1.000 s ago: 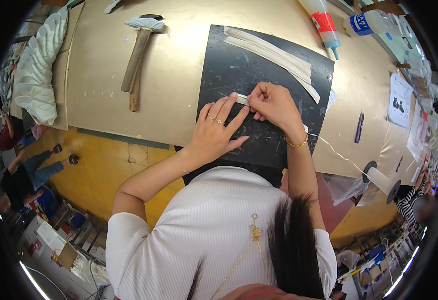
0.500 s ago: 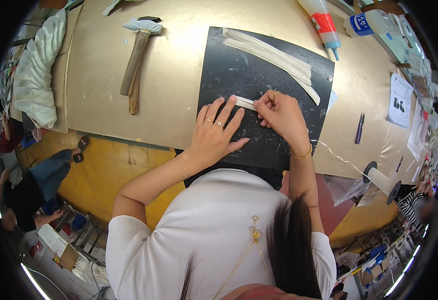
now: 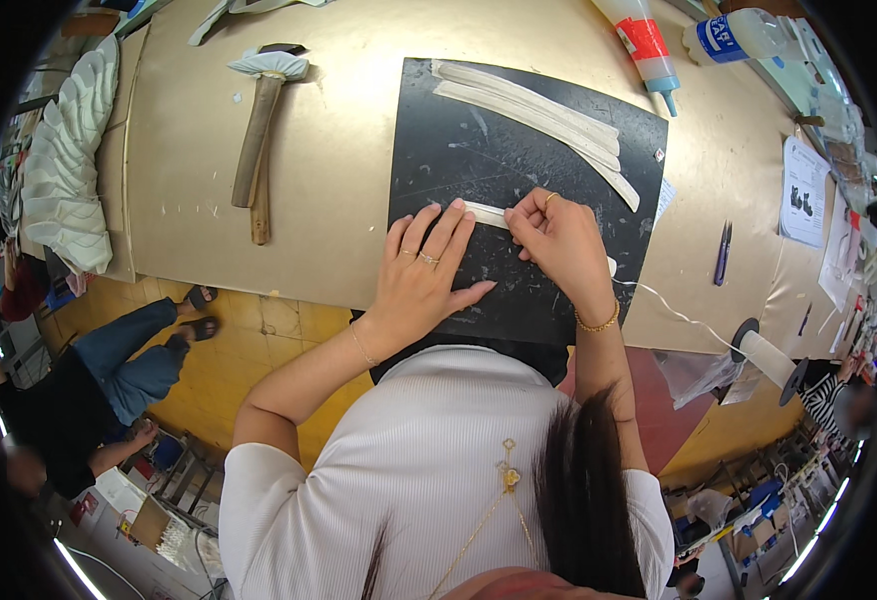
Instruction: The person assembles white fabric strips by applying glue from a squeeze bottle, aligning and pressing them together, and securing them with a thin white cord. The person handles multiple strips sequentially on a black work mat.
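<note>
White strip lies inside edges of black mat.

Strip ends covered, red-labelled bottle cropped
Left hand and right hand hide where it stops; the top edge cuts off the bottle's base; the paper is too small to read.

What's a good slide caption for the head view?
Left hand and right hand on a pale strip over a black mat.

A workshop, shown by hammers, glue-style bottle and thread spool
</note>
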A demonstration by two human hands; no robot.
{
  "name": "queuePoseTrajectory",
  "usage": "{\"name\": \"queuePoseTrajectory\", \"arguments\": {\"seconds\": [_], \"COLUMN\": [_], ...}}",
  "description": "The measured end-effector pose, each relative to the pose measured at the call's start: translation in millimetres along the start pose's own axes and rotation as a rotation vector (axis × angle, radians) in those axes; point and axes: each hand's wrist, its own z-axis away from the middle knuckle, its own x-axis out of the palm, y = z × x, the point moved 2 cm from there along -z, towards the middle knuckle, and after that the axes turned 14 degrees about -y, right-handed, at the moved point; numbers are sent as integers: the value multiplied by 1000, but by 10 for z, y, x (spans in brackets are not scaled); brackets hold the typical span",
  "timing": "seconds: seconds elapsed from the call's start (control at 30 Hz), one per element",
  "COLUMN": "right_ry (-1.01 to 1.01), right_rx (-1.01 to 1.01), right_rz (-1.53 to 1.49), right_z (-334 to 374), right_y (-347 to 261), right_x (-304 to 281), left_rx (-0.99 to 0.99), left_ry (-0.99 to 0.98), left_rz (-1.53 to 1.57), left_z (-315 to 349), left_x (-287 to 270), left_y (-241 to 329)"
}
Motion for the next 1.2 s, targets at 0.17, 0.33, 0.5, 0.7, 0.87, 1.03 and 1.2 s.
{"name": "queuePoseTrajectory", "arguments": {"seconds": [0.17, 0.33, 0.5, 0.7, 0.87, 1.03, 1.2], "right_ry": [-32, -61, -66, -75, -44, -42, -44], "right_rx": [-1, -11, -15, -30, -62, -68, -61], "right_rz": [-176, -213, -396, -437, -197, -152, -114], "right_z": [-15, -13, -24, -28, -42, -53, -54], "right_y": [107, 123, 183, 209, 97, 81, 55], "right_x": [-13, -26, -51, -65, 18, 14, 2], "left_rx": [-3, -4, -8, -2, 3, 0, 22], "left_ry": [30, 6, 14, 35, 31, 45, 59], "left_rz": [12, -2, 0, 4, -3, 4, -19], "left_z": [16, 11, 15, 29, 28, 53, 53], "left_x": [27, 7, 11, 53, 73, 114, 136], "left_y": [3, 8, 4, -7, -15, -21, -34]}}
